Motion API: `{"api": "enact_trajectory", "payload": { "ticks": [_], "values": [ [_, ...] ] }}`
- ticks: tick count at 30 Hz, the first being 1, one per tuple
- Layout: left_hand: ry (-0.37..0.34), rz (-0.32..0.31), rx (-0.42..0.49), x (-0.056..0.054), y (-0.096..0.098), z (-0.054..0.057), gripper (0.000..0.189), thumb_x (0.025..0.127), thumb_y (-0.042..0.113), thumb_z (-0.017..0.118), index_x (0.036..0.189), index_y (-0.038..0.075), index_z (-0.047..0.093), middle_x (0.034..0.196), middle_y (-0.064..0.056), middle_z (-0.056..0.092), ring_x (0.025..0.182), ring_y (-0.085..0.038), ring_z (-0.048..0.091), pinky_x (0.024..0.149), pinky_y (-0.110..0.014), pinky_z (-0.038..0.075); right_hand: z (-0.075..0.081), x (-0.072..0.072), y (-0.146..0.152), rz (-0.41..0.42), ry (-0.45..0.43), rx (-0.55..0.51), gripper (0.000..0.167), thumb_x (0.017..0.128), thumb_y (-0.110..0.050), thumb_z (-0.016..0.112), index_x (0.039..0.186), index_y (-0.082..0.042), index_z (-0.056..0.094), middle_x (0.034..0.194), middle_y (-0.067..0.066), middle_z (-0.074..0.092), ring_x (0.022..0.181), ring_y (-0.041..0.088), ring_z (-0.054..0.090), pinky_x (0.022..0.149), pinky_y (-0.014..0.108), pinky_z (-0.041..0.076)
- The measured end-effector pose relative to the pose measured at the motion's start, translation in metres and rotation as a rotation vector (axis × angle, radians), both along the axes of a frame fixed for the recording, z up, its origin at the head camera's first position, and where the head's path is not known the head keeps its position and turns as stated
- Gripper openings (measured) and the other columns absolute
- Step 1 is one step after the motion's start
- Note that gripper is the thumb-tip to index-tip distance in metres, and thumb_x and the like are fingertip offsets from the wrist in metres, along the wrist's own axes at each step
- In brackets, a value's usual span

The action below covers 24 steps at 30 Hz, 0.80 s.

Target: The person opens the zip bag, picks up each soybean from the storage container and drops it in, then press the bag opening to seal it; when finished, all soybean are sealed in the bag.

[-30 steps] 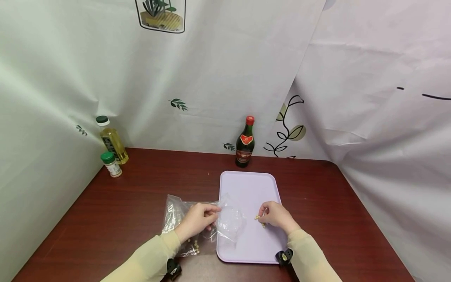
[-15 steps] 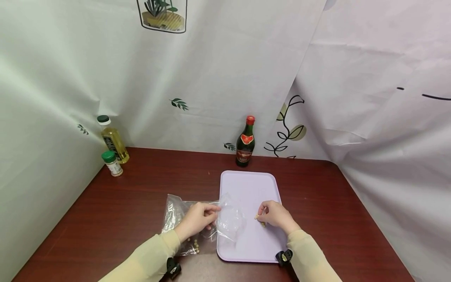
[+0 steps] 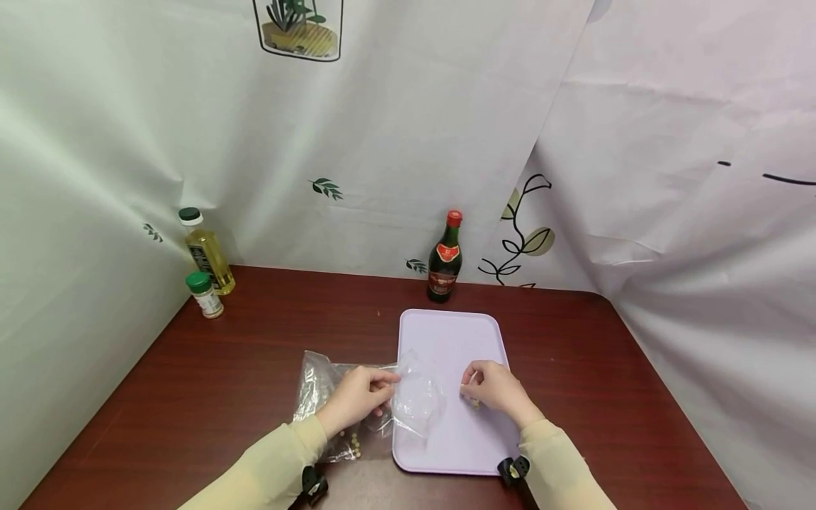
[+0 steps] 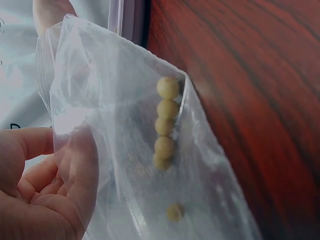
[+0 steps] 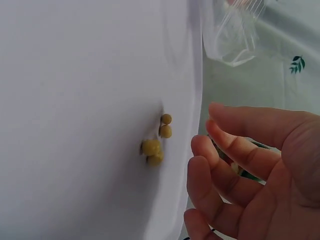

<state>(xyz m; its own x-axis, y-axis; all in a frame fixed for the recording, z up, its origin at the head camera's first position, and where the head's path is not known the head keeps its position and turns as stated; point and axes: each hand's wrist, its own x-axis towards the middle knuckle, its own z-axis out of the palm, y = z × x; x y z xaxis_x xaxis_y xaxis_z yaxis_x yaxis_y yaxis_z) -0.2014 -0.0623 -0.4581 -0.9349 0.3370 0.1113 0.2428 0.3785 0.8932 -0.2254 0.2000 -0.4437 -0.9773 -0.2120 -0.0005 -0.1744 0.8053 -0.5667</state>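
Note:
My left hand [image 3: 357,397] grips a clear plastic bag [image 4: 120,110] near its mouth, the film between thumb and fingers. Several small round yellow beans [image 4: 166,125] lie along the bottom of the bag, whose mouth end overlaps the pale lilac tray [image 3: 446,333]. Above the tray, my right hand [image 3: 497,386] has its fingers curved, with thumb and index tips close together; I cannot tell whether a bean sits between them. Several loose yellow beans [image 5: 152,147] lie on the tray beside those fingertips, partly hidden by the hand in the head view.
A green bottle with a red cap [image 3: 444,258] stands beyond the tray. At the back left are an oil bottle [image 3: 213,258] and a small jar with a green lid [image 3: 205,296]. A printed white cloth [image 3: 382,142] hangs behind the dark red table [image 3: 274,319].
My right hand has shifted slightly forward and left over the beans. The left hand and the bag stay in place.

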Motion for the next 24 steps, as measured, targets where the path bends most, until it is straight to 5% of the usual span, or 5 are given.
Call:
{"api": "enact_trajectory", "payload": {
  "ticks": [24],
  "values": [
    [0.001, -0.003, 0.002, -0.001, 0.001, -0.003, 0.024, 0.084, -0.003, 0.06, 0.106, -0.009, 0.067, 0.069, -0.008, 0.067, 0.048, -0.013, 0.058, 0.043, -0.025, 0.051, 0.001, 0.007, -0.02, 0.207, 0.04, -0.116, 0.009, 0.074, -0.008, 0.071, 0.075, -0.011, 0.063, 0.062, -0.006, 0.051, 0.052, 0.003, 0.044, 0.047, 0.019, 0.037]
  ]
}}
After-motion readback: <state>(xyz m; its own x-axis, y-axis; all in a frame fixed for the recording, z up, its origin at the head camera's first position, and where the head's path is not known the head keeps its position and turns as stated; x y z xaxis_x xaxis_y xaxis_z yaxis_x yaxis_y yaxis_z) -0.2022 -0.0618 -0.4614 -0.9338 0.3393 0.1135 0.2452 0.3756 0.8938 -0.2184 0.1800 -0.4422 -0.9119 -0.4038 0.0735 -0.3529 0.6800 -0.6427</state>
